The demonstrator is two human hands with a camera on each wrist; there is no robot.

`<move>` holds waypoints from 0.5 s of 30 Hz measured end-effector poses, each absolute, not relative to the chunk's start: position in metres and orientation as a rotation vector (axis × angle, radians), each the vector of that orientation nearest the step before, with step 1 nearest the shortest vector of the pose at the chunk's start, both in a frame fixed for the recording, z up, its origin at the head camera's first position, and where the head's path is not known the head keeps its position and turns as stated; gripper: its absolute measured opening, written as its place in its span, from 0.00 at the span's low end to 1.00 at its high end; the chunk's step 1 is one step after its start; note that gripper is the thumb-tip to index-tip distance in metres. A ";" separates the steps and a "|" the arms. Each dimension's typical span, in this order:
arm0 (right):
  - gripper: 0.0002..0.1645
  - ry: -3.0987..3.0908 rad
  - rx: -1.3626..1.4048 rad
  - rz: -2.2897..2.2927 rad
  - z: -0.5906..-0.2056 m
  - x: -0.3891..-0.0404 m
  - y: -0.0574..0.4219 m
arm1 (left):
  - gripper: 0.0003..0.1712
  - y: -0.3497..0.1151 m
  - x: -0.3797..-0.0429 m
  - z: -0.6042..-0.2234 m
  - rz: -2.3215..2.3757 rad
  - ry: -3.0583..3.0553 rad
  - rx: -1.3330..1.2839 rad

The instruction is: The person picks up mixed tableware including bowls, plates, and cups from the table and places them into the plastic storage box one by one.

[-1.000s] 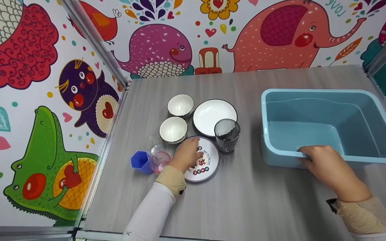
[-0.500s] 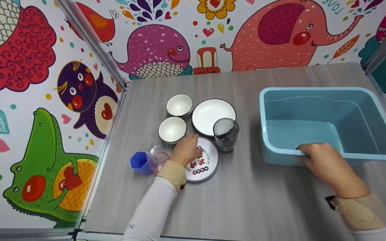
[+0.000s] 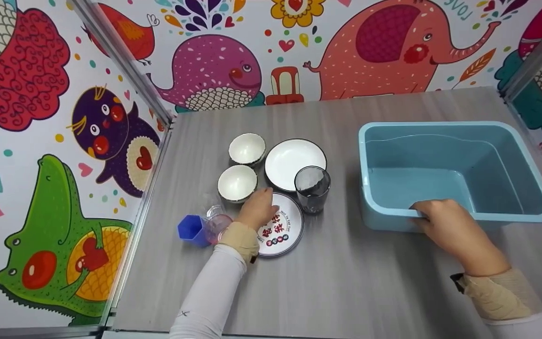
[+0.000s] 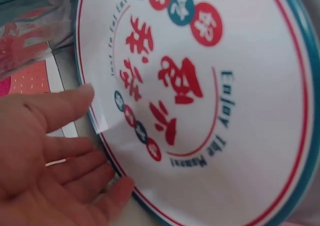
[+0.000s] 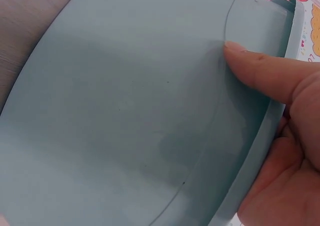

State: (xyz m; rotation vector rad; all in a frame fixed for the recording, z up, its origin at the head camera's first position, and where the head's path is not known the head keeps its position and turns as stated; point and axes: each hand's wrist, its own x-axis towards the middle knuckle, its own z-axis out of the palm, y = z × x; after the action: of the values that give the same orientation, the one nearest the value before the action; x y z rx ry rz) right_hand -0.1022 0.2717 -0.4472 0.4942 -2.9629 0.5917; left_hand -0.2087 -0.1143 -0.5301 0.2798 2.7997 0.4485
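Note:
A white plate (image 3: 290, 230) with red characters and a dark rim lies on the table. My left hand (image 3: 256, 212) is at its far left edge; in the left wrist view the fingers (image 4: 85, 168) are loosely bent along the rim, with the thumb tip just over it. What the fingertips do at the rim is partly hidden. My right hand (image 3: 454, 230) grips the near rim of a blue plastic tub (image 3: 478, 214), thumb inside and fingers outside. Two white bowls (image 3: 237, 182) and a plain white plate (image 3: 294, 162) stand beyond the printed plate.
A dark clear glass (image 3: 312, 188) stands right of the plates, close against them. Left of my left hand are a blue hexagonal cup (image 3: 192, 230), a pink clear cup (image 3: 217, 228) and some clear plastic ware. Patterned walls (image 3: 214, 70) bound the grey table (image 3: 327, 282).
My left hand has shifted slightly away from me along the printed plate's left edge. My right hand keeps its grip on the tub. The head view has drifted slightly, moving everything left.

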 end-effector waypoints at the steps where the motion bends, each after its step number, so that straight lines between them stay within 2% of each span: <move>1: 0.07 -2.962 0.496 0.592 -0.447 -0.102 0.272 | 0.32 -0.114 -0.209 -0.530 0.443 2.803 0.282; 7: 0.07 -2.964 0.499 0.590 -0.447 -0.102 0.271 | 0.25 -0.111 -0.210 -0.530 0.434 2.811 0.309; 15: 0.06 -2.956 0.519 0.566 -0.448 -0.102 0.271 | 0.27 -0.108 -0.214 -0.530 0.392 2.791 0.275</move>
State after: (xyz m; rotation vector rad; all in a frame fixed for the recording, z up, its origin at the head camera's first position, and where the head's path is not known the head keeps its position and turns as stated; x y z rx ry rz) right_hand -0.1018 0.2710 -0.4477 0.5185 -2.9556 0.5658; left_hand -0.2136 -0.1076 -0.5302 0.2745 2.7912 0.3924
